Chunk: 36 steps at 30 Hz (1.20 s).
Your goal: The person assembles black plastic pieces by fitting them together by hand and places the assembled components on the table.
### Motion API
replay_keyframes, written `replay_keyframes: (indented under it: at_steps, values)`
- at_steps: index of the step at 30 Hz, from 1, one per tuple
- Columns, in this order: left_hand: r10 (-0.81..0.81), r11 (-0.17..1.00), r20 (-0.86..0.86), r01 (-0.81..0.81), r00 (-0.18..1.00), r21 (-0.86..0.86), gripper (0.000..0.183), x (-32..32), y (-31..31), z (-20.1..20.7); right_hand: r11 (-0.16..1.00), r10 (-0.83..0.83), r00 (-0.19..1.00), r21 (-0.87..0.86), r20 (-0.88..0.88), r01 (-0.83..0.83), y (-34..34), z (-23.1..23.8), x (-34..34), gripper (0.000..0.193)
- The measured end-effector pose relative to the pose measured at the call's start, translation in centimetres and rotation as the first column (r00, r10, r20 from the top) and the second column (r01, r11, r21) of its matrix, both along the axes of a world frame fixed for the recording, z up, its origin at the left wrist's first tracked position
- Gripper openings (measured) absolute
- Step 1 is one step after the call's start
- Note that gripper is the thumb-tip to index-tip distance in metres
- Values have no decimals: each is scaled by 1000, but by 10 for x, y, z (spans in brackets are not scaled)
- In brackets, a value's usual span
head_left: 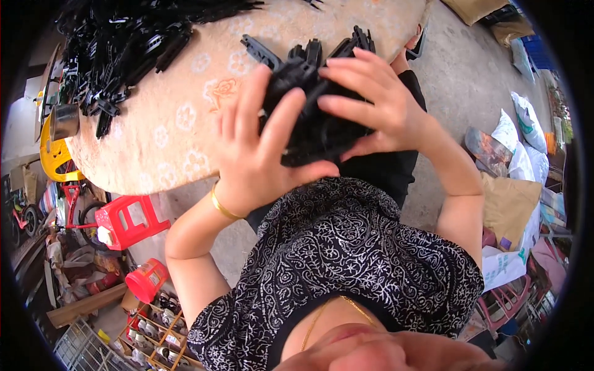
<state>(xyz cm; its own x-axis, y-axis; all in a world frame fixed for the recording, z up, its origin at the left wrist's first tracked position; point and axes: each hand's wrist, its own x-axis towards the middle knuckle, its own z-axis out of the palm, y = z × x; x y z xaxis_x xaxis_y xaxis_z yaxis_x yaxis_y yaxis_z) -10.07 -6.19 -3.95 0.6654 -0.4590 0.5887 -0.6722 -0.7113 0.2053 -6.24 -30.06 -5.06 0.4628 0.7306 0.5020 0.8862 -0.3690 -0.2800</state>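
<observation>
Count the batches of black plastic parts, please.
2 clearly: a heap on the table, upper left; a bunch between left grip and right grip. A top-edge sliver may be another.

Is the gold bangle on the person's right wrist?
No, the gold bangle circles the left wrist; the right wrist is bare.

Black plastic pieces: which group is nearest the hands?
The smaller bunch, between left hand and right hand; the larger heap lies apart, at upper left.
</observation>
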Motion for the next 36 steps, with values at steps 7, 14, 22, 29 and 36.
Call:
replay_keyframes:
  at_steps: [7,14,22,29,36]
  values:
    - [-336,938,134,318,932,137,28,-26,-17,-21,998,21,998,53,62,-24,-23,-46,-35,29]
    - [-246,856,-705,490,665,164,22,-30,8,-133,883,-299,715,-468,-632,-44,-31,-129,-61,23]
    - [170,911,-738,182,653,371,39,-18,49,-243,648,-464,434,-630,-773,-429,44,-246,-81,32]
    - [265,871,-896,311,355,381,50,-11,32,-267,543,-428,610,-729,-667,-417,76,-272,-76,26]
    - [80,974,-824,130,561,183,27,-27,41,-252,727,-486,557,-665,-674,-170,72,-271,-93,29]
